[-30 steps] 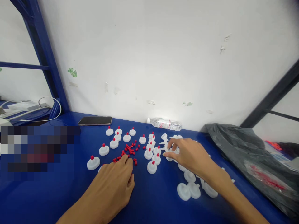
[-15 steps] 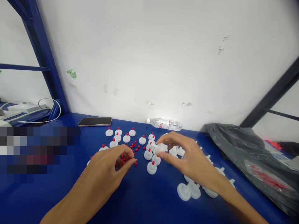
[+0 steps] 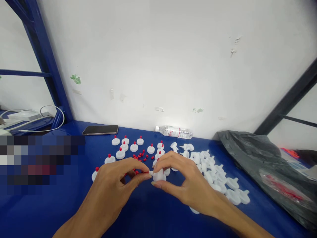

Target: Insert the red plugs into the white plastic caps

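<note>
My right hand [image 3: 184, 183] pinches a white plastic cap [image 3: 158, 175] just above the blue table [image 3: 153, 215]. My left hand [image 3: 116, 186] pinches a small red plug [image 3: 145, 172] between thumb and forefinger, and the plug touches the cap's spout. Behind my hands lies a scatter of loose red plugs [image 3: 140, 155]. Several white caps fitted with red plugs [image 3: 125, 147] stand behind and to the left. A pile of bare white caps [image 3: 215, 172] lies to the right of my right hand.
A black phone [image 3: 100, 129] lies at the back left by the white wall. A clear water bottle [image 3: 174, 132] lies on its side against the wall. A dark plastic bag [image 3: 267, 172] covers the right side. White cables [image 3: 32, 117] rest on a shelf at far left.
My left hand lifted a red plug off the scatter. My right hand took a white cap from the pile, and both hands came together in front of me.
</note>
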A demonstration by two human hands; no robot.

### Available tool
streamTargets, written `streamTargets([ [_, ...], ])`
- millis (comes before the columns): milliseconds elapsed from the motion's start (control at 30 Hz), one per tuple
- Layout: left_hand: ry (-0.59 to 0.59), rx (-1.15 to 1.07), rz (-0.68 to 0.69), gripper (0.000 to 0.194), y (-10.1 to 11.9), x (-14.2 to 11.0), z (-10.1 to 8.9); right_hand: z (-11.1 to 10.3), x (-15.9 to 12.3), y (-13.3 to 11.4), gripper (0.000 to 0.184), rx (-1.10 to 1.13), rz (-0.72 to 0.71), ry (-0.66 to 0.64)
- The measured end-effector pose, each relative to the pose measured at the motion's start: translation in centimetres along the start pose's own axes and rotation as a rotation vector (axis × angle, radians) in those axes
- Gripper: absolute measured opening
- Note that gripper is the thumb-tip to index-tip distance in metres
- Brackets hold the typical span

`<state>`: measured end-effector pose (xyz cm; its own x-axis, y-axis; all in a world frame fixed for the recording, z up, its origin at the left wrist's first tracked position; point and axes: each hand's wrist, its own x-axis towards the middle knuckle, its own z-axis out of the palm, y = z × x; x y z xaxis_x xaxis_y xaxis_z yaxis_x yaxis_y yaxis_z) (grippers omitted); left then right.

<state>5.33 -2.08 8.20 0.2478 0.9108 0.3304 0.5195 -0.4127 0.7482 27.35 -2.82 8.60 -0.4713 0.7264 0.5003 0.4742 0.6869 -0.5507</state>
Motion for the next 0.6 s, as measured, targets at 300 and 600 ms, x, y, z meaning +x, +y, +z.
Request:
streamTargets([
  [300,-0.123,-0.339,-0.179,0.023,0.9,0.1,-1.1,0.2,0.0,0.2,0.026,0.009,-0.147,0.084],
  [600,-0.517,-0.857,-0.338,0.076,0.2,0.3,-1.3,0.4,-0.1,-0.6,0.019,0.003,-0.349,0.127],
])
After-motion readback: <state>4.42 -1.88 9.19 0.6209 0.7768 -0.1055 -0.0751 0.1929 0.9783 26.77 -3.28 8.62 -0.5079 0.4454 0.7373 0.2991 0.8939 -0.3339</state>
